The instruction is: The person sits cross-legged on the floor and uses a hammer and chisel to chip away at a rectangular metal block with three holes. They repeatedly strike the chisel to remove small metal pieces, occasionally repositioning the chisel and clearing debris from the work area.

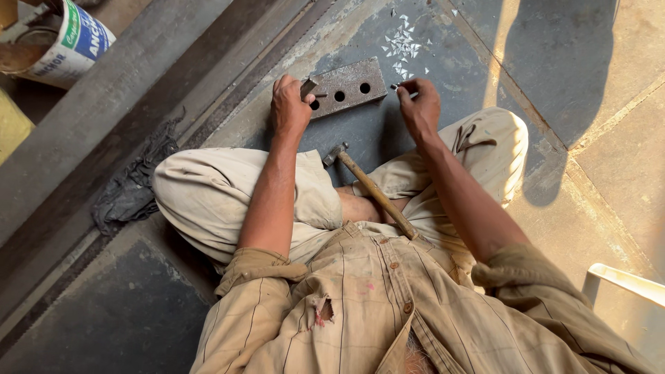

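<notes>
A rusty steel block point(350, 86) with three round holes lies on the dark floor in front of my folded legs. My left hand point(289, 105) rests at the block's left end, pinching a small grey metal piece point(308, 86) over the leftmost hole. My right hand point(418, 107) hovers just right of the block, fingertips closed on a thin small metal bit point(396, 86). A hammer point(370, 187) with a wooden handle lies between my knees, head toward the block, touched by neither hand.
Small pale metal chips point(402, 45) are scattered on the floor beyond the block. A dark rag point(135, 183) lies to the left by a raised ledge. A paint tin point(59, 41) stands at top left. A white object's edge point(627, 284) shows at right.
</notes>
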